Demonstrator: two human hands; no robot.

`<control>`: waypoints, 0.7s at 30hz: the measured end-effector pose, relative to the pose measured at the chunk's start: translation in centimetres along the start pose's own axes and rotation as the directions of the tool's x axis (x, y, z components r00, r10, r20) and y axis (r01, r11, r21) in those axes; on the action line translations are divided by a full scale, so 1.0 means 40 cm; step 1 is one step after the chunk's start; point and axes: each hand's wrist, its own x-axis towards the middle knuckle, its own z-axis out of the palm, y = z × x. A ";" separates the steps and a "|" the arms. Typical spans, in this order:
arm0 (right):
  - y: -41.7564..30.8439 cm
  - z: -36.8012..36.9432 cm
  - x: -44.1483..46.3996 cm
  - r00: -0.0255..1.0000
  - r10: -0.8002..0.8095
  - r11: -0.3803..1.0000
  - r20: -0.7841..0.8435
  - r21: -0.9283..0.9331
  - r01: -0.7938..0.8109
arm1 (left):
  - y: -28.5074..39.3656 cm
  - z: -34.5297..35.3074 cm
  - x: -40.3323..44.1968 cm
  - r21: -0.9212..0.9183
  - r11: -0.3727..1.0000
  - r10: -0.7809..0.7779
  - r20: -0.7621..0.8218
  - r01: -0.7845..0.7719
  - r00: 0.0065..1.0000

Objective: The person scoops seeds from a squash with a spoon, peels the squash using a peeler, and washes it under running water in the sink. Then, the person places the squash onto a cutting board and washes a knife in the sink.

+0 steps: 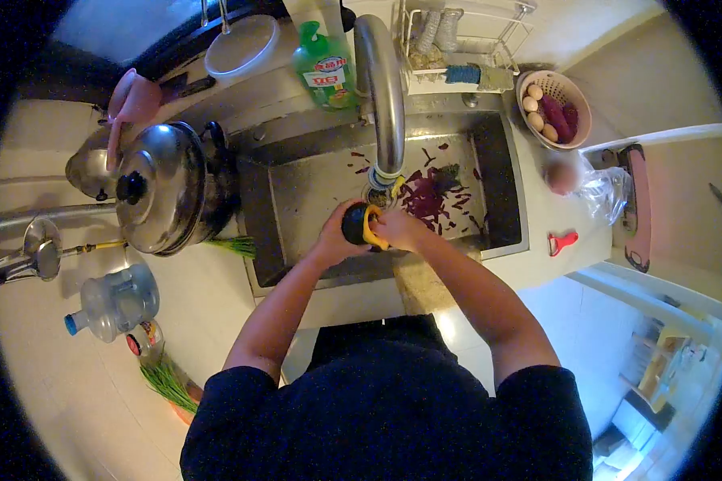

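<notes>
Pumpkin piece (354, 226), dark rind, orange cut edge: held over the sink (305, 188), near the faucet (388, 104). We see the left hand (334, 236) with fingers grasping its rind; the right hand (403, 230) has fingers curled at the orange opening, and we cannot tell whether they pinch anything. Both forearms (285, 297) reach forward, converging. We note purple peelings (429, 196) in the sink; on the right-hand surface (535, 216), a pink basket (583, 108) contains eggs (530, 104) and purple roots (555, 119).

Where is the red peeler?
In the head view, the red peeler lies on the counter right of the sink, below the clear plastic bag.
</notes>
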 end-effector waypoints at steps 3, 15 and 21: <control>-0.013 -0.011 -0.013 0.983 0.186 0.927 0.006 -0.332 -0.173 | -0.080 0.030 0.014 0.122 0.991 0.058 -0.057 -0.051 0.997; 0.231 -0.007 -0.025 0.984 0.098 0.992 -0.150 0.096 -0.084 | -0.110 -0.033 0.073 0.055 0.993 0.109 -0.129 -0.103 0.986; 0.059 -0.008 -0.014 0.993 -0.055 0.959 -0.106 -0.282 0.023 | -0.091 -0.017 0.067 -0.065 0.988 0.137 -0.027 -0.139 0.990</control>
